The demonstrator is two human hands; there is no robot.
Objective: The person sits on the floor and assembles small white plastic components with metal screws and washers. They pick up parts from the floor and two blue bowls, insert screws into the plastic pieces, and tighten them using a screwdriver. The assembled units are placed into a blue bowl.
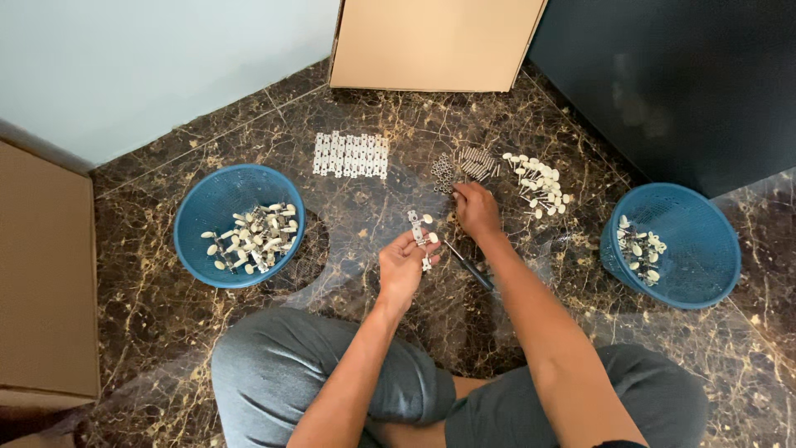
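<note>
On the dark marble floor (166, 332), a person sits cross-legged. Left hand (404, 267) is closed around a small metal plate with cream-knobbed pegs (421, 231), held upright just above the floor at centre. Right hand (478, 209) reaches forward, fingers curled down beside a pile of small metal rings (444, 172); whether it grips anything cannot be told. A dark-handled tool (470, 267) shows beneath the right wrist, partly hidden. Beyond lie a row of metal plates (351, 155) and loose cream-headed pegs (537, 184). Two blue baskets (207, 199) (705, 241) hold assembled pieces, detail unclear. Cardboard boxes (46, 274) are cut off at frame edges
</note>
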